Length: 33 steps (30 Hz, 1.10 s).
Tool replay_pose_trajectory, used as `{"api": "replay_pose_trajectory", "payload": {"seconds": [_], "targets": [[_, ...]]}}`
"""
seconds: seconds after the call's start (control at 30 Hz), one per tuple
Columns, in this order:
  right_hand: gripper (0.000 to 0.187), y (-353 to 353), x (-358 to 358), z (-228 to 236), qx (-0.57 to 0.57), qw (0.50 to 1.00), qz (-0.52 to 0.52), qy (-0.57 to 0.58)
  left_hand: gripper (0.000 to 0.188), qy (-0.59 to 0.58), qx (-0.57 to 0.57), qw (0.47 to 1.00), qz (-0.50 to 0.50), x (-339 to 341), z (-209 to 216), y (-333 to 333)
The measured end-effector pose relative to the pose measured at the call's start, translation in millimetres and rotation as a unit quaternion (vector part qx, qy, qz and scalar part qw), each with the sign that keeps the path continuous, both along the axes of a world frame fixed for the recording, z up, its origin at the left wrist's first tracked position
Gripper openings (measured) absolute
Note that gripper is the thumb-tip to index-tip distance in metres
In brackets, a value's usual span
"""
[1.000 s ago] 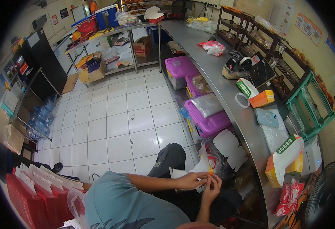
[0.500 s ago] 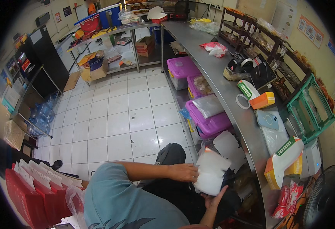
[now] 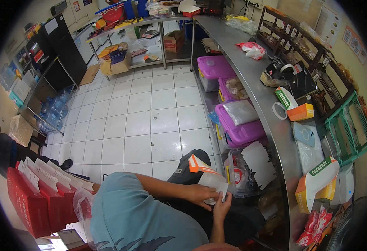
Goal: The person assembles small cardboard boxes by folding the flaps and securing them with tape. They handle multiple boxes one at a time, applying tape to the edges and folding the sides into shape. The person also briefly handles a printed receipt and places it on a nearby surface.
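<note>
Head view here: the white-and-orange carton blank (image 3: pixel 215 182) is sitting between both hands over the lap (image 3: pixel 240 217), its orange-striped end sticking out by the left knee (image 3: pixel 202 154). Biggest worry imo: all the visible support is sitting at the near end, so the far end is basically hanging out there. If one grip is slipping or pressing unevenly, the thin card could be creasing off its line, or a flap could be tearing. The clear plastic tub (image 3: pixel 254 193) is also standing just to the right, so a careless swing could be catching a corner on its rim.

Pose-wise, the left forearm (image 3: pixel 162 187) is slanting across the body, and the left hand (image 3: pixel 201 195) is curling over the near left edge, knuckles up, fingers bunched narrow on the card. The right hand (image 3: pixel 222 206) is pointing away from the body, thumb and fingers pinching the near right corner. So both are holding the same piece. Can't tell how the fingers underneath are sitting, the card's hiding them. Meanwhile a green-and-orange carton (image 3: pixel 319 180) is resting on the steel desk (image 3: pixel 282 146), well apart.
</note>
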State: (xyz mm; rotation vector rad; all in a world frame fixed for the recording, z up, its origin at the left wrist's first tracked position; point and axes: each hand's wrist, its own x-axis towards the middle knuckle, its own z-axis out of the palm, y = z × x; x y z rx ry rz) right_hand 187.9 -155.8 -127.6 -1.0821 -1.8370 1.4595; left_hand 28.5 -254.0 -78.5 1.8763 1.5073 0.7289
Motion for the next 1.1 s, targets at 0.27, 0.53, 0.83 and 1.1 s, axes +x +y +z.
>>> {"api": "replay_pose_trajectory", "payload": {"seconds": [0.27,0.53,0.83,1.1], "targets": [[0.018,-3,0,22,-0.178,0.977,0.090,0.074,0.026,-0.061,-0.009,0.991,0.123,-5,-31,1],[0.029,-8,-4,35,0.040,0.990,0.136,-0.025,0.033,-0.413,-0.294,0.821,0.263,-20,-54,3],[0.032,11,-9,5,-0.061,0.996,0.048,-0.052,0.031,-0.664,-0.259,0.669,0.210,-15,-75,-4],[0.029,23,-8,6,-0.251,0.966,0.051,0.038,0.029,-0.593,-0.223,0.725,0.269,-9,-68,1]]}}
